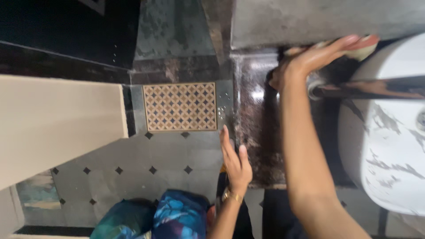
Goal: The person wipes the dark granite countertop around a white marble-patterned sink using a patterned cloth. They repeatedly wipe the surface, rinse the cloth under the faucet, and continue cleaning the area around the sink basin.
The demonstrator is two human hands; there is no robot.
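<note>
— Step in hand?

— Wiping, by the look of it. Right hand [310,56] stretched far out over the dark stone desk [259,132], pinning a pale sponge [364,52] at the back edge, right where desk meets grey wall [310,17].

— Gripped or just pressed?

— Hard to tell. Fingers [349,42] laid long and flat over the sponge, thumb hidden, so a true grasp or a mere press cannot be told apart.

— And the other?

— Left hand [234,161] released, flat, fingers together and pointing away, resting on the near edge of the desk as a brace. Thin gold bracelet [231,195] at the wrist. Nothing held.

— Arm pose?

— Right forearm nearly straight, reaching from the body toward the wall, wrist bent back, passing just beside the dark tap [372,88] and the white basin [389,168].

— Next stroke calling for what?

— Probably steady downward pressure and a pull along the wall line, keeping the wrist clear of the tap; weight kept on the braced hand, given so long a reach.

— Below?

— Grey floor [133,155] with small black diamonds, one patterned tile [180,106].
</note>
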